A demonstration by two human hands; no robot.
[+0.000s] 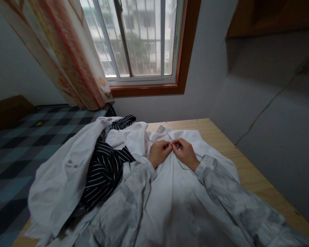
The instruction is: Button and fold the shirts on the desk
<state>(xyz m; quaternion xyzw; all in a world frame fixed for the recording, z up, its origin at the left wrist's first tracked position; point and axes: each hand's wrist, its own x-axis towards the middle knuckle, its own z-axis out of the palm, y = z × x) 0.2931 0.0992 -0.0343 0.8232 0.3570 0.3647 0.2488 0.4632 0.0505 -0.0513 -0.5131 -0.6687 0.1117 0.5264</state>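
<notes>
A white shirt (167, 181) lies spread on the wooden table, its collar (161, 130) toward the window. Just below the collar, my left hand (159, 152) pinches the front edge of the shirt. My right hand (184, 152) pinches the same edge from the other side, and the fingertips of both hands meet at the front opening. Whether a button sits between the fingers is too small to make out. Both wrists rest low over the cloth, in grey patterned sleeves.
Left of the shirt lies a heap with a black-and-white striped garment (105, 168) and another white garment (64, 171). The wooden table (257, 175) shows along the right. Beyond are a checked bed (12, 154), a curtain (67, 51), a window (144, 41) and a cable (262, 108) on the wall.
</notes>
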